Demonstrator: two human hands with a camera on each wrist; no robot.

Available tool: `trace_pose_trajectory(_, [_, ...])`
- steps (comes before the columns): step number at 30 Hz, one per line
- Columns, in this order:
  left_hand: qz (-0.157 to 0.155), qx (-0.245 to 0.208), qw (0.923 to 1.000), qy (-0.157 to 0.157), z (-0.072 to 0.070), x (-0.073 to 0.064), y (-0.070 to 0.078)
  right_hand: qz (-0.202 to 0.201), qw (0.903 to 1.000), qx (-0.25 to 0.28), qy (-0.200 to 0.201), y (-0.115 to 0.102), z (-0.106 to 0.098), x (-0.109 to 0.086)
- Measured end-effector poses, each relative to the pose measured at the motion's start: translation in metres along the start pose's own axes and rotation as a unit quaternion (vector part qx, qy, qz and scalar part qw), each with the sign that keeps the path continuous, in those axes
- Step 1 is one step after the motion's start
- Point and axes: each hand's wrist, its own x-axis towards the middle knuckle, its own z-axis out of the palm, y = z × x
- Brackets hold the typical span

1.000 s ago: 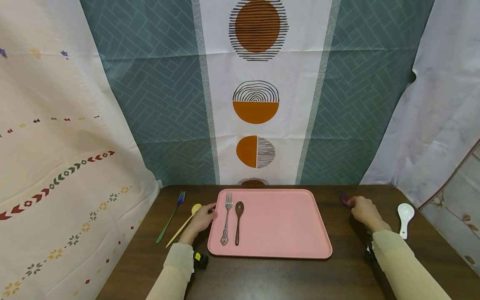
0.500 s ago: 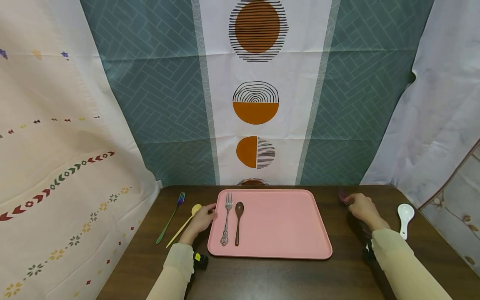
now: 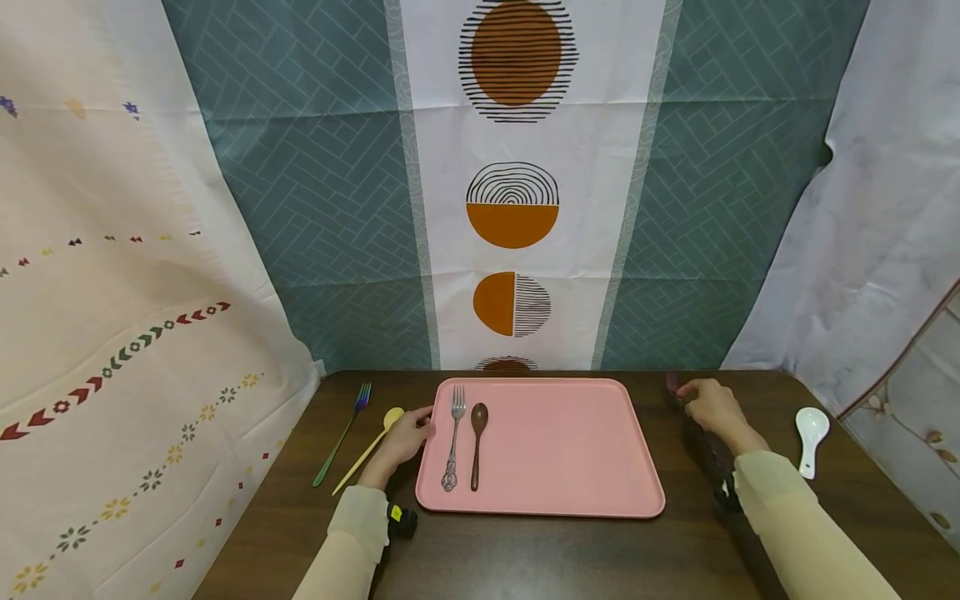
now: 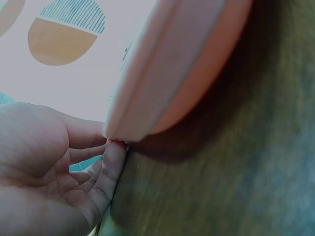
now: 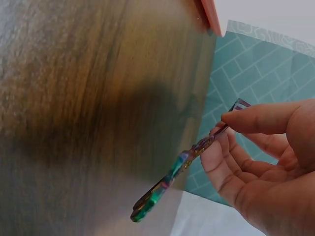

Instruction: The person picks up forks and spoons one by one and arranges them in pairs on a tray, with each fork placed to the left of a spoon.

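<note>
My left hand (image 3: 405,437) grips the left rim of the pink tray (image 3: 562,450), thumb and fingers pinching its edge in the left wrist view. On the tray's left side lie a silver fork (image 3: 452,437) with an ornate handle and a dark brown spoon (image 3: 478,417), side by side. To the right of the tray, my right hand (image 3: 714,408) pinches an iridescent purple-green fork (image 5: 170,172) near its neck. The fork's ornate handle slants down over the table in the right wrist view, and its tines (image 3: 672,382) point toward the back.
Left of the tray, a yellow spoon (image 3: 392,417) and a green-handled fork (image 3: 335,447) with bluish tines lie on the dark wooden table (image 3: 555,558). At the right stands out a white spoon (image 3: 812,427). Patterned cloths (image 3: 337,183) hang behind the table and along both sides.
My right hand has moved slightly left and toward the back with the iridescent fork, whose tines now point more straight back. My left hand and the tray have stayed put.
</note>
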Motion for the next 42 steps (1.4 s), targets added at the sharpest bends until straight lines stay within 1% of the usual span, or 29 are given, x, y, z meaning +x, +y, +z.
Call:
trace_pose_trajectory(5, [0.001, -0.004, 1.0, -0.002, 0.0, -0.001, -0.001, 0.0, 0.9999, 0.017, -0.003, 0.001, 0.004, 0.002])
trace_pose_trajectory(9, [0.004, 0.001, 1.0, 0.0, 0.0, 0.0, -0.001, -0.005, 0.9997, 0.026, -0.001, 0.002, 0.004, 0.004])
trace_pose_trajectory(13, [0.0, 0.005, 1.0, 0.002, 0.0, 0.001, -0.001, -0.006, 0.9994, 0.034, -0.007, 0.0, 0.002, 0.004])
trace_pose_trajectory(22, [0.0, 0.0, 1.0, -0.001, 0.0, 0.002, -0.001, -0.028, 0.9983, 0.051, -0.009, -0.014, 0.003, 0.003])
trace_pose_trajectory(26, [0.0, -0.002, 1.0, -0.001, 0.0, 0.002, -0.002, -0.028, 0.9984, 0.047, -0.011, -0.02, 0.005, 0.003])
trace_pose_trajectory(33, [0.001, -0.001, 1.0, -0.002, 0.0, 0.001, -0.003, -0.028, 0.9977, 0.061, -0.011, -0.031, 0.01, 0.005])
trace_pose_trajectory(42, [0.004, 0.007, 1.0, -0.003, 0.0, 0.002, -0.004, -0.024, 0.9969, 0.073, -0.016, -0.04, 0.013, 0.005])
